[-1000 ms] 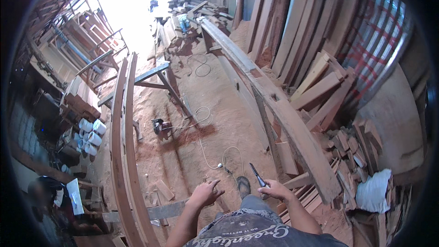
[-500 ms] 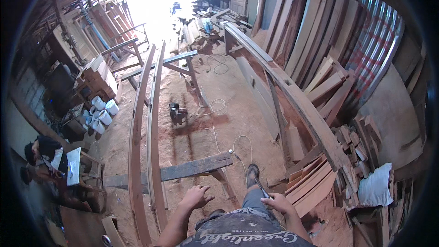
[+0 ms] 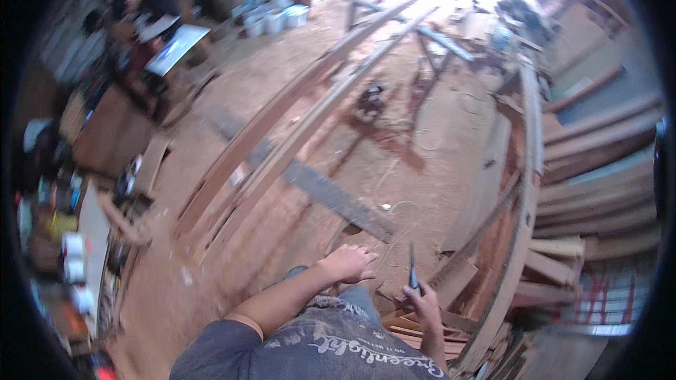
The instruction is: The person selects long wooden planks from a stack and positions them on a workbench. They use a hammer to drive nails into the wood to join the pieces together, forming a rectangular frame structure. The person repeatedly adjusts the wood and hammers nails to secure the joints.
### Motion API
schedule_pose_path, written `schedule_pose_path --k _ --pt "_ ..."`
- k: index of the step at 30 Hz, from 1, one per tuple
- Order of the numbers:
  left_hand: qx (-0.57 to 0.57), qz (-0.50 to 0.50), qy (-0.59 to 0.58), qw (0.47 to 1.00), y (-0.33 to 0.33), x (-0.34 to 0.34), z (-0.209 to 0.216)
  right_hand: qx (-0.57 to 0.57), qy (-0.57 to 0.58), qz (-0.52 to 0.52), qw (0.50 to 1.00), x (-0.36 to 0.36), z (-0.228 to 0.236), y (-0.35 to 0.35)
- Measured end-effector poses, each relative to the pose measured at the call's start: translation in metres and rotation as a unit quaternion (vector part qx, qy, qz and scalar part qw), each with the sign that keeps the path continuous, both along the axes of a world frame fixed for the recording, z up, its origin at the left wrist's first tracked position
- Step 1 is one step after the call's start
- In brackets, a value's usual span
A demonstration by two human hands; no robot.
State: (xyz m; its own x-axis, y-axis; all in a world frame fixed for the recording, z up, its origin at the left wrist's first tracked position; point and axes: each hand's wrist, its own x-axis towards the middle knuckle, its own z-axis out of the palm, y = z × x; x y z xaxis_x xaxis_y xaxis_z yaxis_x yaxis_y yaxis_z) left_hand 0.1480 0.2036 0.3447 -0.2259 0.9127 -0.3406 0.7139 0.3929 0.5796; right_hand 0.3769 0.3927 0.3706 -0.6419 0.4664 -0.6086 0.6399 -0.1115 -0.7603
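My left hand (image 3: 350,264) reaches across in front of my body, fingers stretched out and holding nothing. Below it show my shirt and legs. In my right hand (image 3: 424,302) is a slim dark hand tool (image 3: 413,273) with a thin, pointed end that sticks up and away from me. Blur hides its exact kind. Just beyond my left hand lies a dark crossbeam (image 3: 341,198) of a low trestle. Two long brown timbers (image 3: 271,122) rest side by side across the trestles, left of my hands and apart from them.
On the right runs a long raised beam (image 3: 524,218), with stacked boards (image 3: 598,169) beyond. A power tool (image 3: 371,98) and its cable are on the dirt floor. White buckets (image 3: 274,21) stand at the back left. A person (image 3: 144,28) sits by a pale board (image 3: 177,48).
My view has swung to the left, so timbers and trestles appear slanted. My left hand has come across toward the middle. The tool in my right hand now points more upright.
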Motion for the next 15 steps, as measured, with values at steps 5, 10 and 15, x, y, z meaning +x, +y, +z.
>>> schedule_pose_path --k 5,10,15 --pt "-0.049 0.201 -0.048 0.977 -0.111 0.0 0.008 -0.027 0.082 0.074 0.994 -0.098 0.017 0.012" --pt "-0.106 0.503 -0.144 0.845 -0.291 0.069 -0.036 -0.036 0.152 0.202 0.967 -0.211 0.026 -0.065" --pt "0.241 0.833 -0.29 0.405 -0.491 0.248 -0.223 -0.017 0.213 0.218 0.952 -0.283 0.003 -0.182"
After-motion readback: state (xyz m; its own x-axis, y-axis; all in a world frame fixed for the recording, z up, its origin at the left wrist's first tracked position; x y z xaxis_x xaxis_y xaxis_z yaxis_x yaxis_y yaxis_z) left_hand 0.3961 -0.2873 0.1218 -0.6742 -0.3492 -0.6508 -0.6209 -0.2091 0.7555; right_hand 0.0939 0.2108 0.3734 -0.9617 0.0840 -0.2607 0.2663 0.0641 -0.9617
